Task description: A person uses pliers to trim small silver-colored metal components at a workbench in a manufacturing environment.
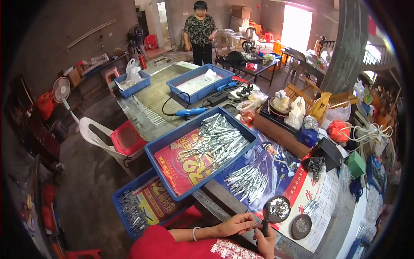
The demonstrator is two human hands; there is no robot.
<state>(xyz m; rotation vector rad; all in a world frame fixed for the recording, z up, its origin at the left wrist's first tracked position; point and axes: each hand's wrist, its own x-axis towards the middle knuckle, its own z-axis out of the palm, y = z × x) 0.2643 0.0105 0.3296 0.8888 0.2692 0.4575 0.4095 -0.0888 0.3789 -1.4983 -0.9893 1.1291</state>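
My right hand [265,242] is closed around a slim black tool [266,216] held upright; its exact kind is hard to tell. Close beside it, my left hand [238,224] pinches at something small and thin that I cannot make out. Just beyond the tool stands a round bowl [287,209] of small shiny parts, with a dark dish [301,236] of finer grey bits to its right. A pile of slender silver metal pieces [247,183] lies on the printed poster [276,172]. More fill the right part of a large blue tray [152,160] lined with red printed sheet.
A lower blue tray [125,224] with metal pieces sits at the left. Behind are a blue power tool [191,112], another blue tray [181,96] and a white chair [92,134] with a red seat. Bags and boxes crowd the right. A person [200,36] stands across the table.
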